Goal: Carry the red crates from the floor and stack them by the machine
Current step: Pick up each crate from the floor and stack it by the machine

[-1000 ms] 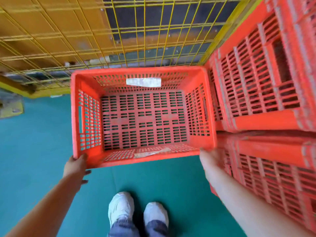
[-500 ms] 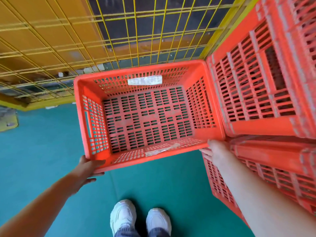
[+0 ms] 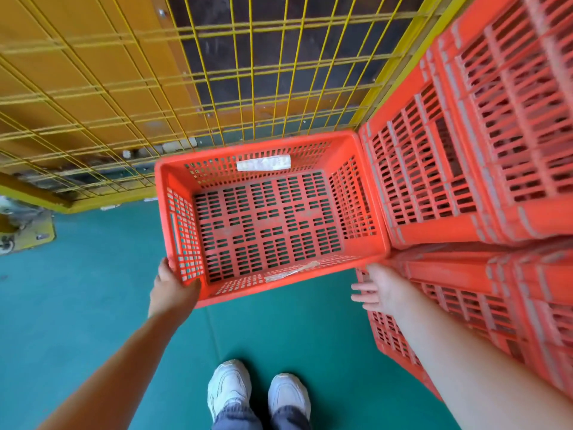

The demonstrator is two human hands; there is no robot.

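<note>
An empty red slatted crate [image 3: 269, 225] with a white label on its far wall lies low over the green floor, against the yellow mesh fence [image 3: 248, 72] and the red crate stacks on its right. My left hand [image 3: 172, 287] grips its near left corner. My right hand [image 3: 376, 290] is off the crate, fingers spread, just below its near right corner and beside the lower stack.
Tall stacks of red crates [image 3: 483, 144] fill the right side, with another stack [image 3: 465, 305] nearer to me. A yellow base plate [image 3: 28, 234] sits on the floor at the left. My white shoes [image 3: 257, 392] stand on the green floor [image 3: 77, 305].
The crate has gone down and away from me toward the fence. My right hand has let go of its near right corner and spread its fingers. My left hand keeps its corner.
</note>
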